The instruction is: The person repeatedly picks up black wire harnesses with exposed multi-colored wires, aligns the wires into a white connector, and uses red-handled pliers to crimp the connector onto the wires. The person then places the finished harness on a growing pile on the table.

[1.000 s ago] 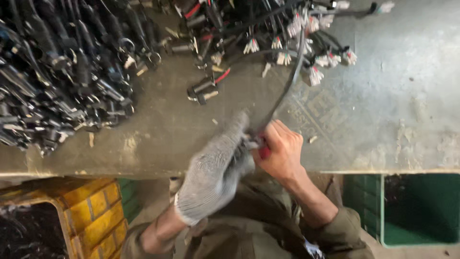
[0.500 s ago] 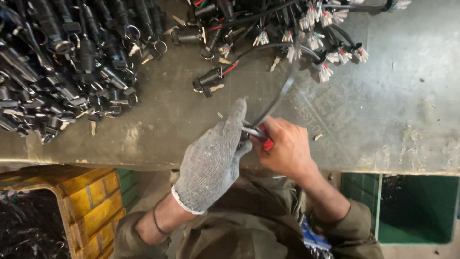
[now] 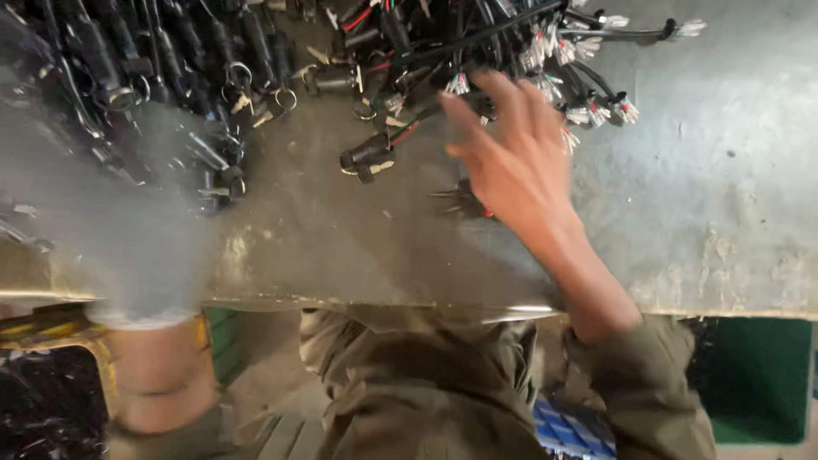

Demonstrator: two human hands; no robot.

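On a grey metal bench [image 3: 682, 213], the bare right hand [image 3: 511, 170] spreads open over small pliers [image 3: 460, 201], fingertips at the tangled black cables [image 3: 477, 51]. The gloved left hand [image 3: 128, 221], blurred, hangs over a second cable heap [image 3: 136, 77].

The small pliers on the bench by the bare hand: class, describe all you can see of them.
The pliers lie flat on the grey metal bench, dark pointed tips aimed left and slightly parted. A trace of red shows at the handle end; the rest is hidden under the bare right hand, which reaches over them toward the cable pile. Whether the hand touches them is unclear. Motion blur softens finer detail.
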